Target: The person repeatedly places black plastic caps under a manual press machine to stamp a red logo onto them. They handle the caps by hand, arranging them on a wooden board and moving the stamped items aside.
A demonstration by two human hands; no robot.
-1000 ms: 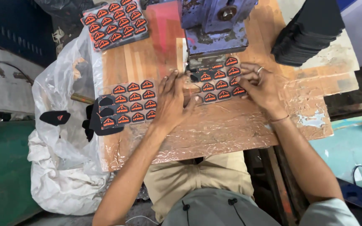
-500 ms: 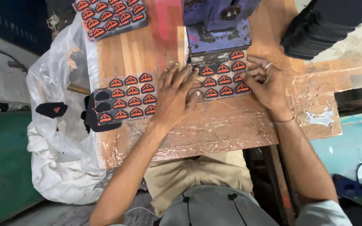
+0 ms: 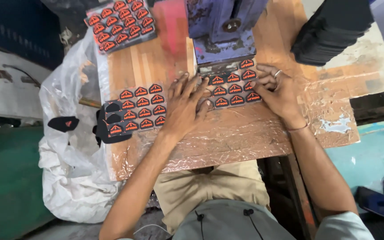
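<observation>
The dark sheet of orange-and-black shield-shaped patches (image 3: 233,89) lies flat on the foil-covered wooden counter (image 3: 227,138), its far edge under the blue metal press machine (image 3: 223,31). The left hand (image 3: 184,106) rests palm-down with its fingers spread on the sheet's left edge. The right hand (image 3: 278,91) (ring on one finger) presses the right edge with its fingers curled. A second patch sheet (image 3: 134,111) lies just beside the left hand. A white plastic bag (image 3: 63,169) hangs off the counter's left side.

Foil-wrapped wooden bench (image 3: 245,138), patch sheets (image 3: 135,110)
</observation>
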